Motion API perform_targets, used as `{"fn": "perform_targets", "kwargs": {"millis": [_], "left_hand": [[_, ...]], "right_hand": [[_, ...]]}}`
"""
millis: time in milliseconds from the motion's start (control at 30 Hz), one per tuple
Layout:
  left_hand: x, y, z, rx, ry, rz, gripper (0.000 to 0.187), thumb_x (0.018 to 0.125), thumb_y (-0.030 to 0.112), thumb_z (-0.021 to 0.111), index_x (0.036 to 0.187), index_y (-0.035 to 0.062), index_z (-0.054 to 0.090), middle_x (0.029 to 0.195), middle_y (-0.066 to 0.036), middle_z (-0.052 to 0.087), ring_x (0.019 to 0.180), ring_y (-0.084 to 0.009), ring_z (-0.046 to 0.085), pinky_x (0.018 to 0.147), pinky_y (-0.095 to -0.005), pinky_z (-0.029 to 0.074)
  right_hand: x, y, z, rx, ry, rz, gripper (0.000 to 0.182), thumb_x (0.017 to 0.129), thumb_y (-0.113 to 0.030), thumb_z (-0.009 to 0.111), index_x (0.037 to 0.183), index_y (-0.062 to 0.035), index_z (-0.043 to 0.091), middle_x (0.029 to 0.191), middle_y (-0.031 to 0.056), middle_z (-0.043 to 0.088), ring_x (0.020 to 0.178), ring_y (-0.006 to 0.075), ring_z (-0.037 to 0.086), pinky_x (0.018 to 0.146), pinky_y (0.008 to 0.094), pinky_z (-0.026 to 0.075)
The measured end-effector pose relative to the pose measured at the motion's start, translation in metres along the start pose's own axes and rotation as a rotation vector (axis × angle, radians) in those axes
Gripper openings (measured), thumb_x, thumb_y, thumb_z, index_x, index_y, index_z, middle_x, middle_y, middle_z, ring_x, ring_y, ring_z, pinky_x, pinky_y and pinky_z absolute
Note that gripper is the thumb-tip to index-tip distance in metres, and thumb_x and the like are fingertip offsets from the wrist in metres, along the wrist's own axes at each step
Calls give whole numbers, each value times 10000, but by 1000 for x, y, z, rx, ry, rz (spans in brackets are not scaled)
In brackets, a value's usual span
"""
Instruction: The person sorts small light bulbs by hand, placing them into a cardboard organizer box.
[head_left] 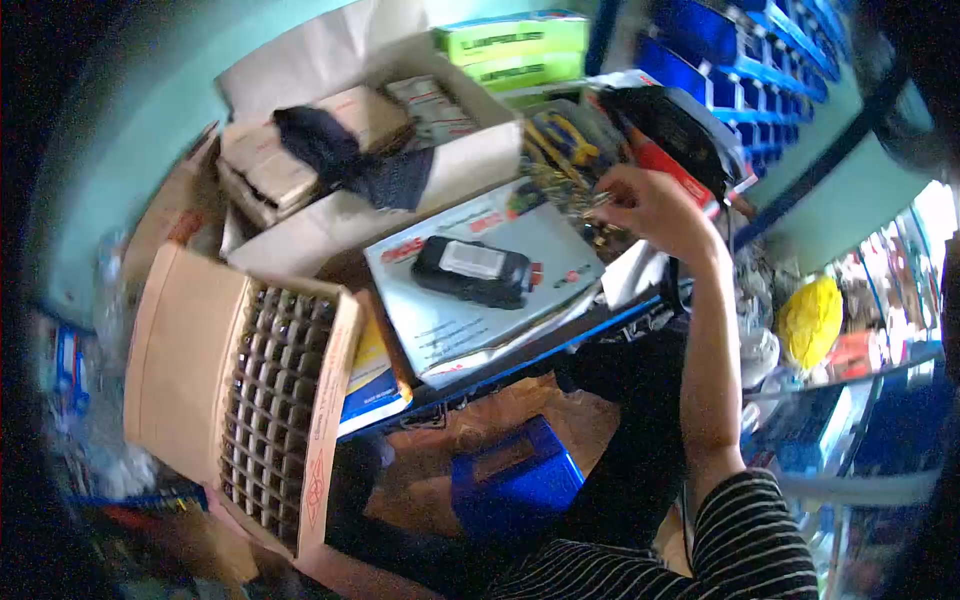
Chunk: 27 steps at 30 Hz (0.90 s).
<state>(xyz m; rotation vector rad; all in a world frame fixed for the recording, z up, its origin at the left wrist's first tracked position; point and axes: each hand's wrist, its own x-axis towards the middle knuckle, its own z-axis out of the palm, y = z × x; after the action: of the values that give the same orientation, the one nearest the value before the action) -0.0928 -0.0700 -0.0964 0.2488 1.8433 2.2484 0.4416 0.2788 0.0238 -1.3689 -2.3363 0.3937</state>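
Note:
An opened cardboard box (330, 430) with a grid of narrow cells, many holding small glassy pieces, tilts at the lower left. My left hand (245, 530) is closed on its lower edge, mostly hidden under it. Over a clear container (600, 130) of small brass-coloured parts, my right hand (650, 210) has its fingertips pinched together. Something small and shiny shows at those fingertips, too blurred to name. Yellow-handled pliers (565, 140) lie in that container. Beside it, a black device with a white label (470, 270) rests on a light blue printed box (420, 335).
Behind stands a large open carton (450, 180) with smaller boxes and a dark cloth (320, 145). Green-yellow boxes (515, 45) are stacked at the back. Blue bins (740, 60) hang at upper right. A blue box (515, 480) sits below the table edge.

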Motion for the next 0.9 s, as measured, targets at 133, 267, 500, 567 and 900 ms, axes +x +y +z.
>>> {"fn": "perform_targets", "kwargs": {"millis": [133,267,500,567,900], "left_hand": [[27,-52,-79,528,155,337,545,967,472,538,1308,48,569,1214,-157,616,1094,-286,631,902,-491,536],[-53,21,23,-90,49,70,511,975,472,527,1253,46,576,1112,-136,651,977,-259,663,832,-441,567],[-69,51,55,-551,-113,-114,478,1012,478,470,1201,54,583,1053,-118,675,894,-223,683,773,-376,583],[-68,48,53,-556,0,-118,480,1018,482,460,1203,57,584,1077,-121,671,920,-222,678,792,-372,576],[-84,13,37,263,78,745,646,1043,525,368,1460,35,421,1399,-183,522,1260,-270,534,1103,-439,408]], "right_hand": [[21,-100,-15,124,342,49,295,894,-158,750,1150,-30,677,982,101,727,847,158,679,756,318,542],[37,-215,18,270,36,-485,283,858,-112,768,1121,-35,696,1005,65,713,809,127,648,708,281,521],[60,-262,98,265,-130,-757,302,860,-194,770,1109,-39,697,914,113,656,815,221,658,731,353,523],[61,-265,104,177,-145,-789,310,866,-217,764,1110,-38,697,922,128,654,829,248,666,759,370,524],[64,-144,-3,150,288,-131,328,980,-273,646,1182,-18,693,1008,147,751,878,198,699,806,337,539]]}}
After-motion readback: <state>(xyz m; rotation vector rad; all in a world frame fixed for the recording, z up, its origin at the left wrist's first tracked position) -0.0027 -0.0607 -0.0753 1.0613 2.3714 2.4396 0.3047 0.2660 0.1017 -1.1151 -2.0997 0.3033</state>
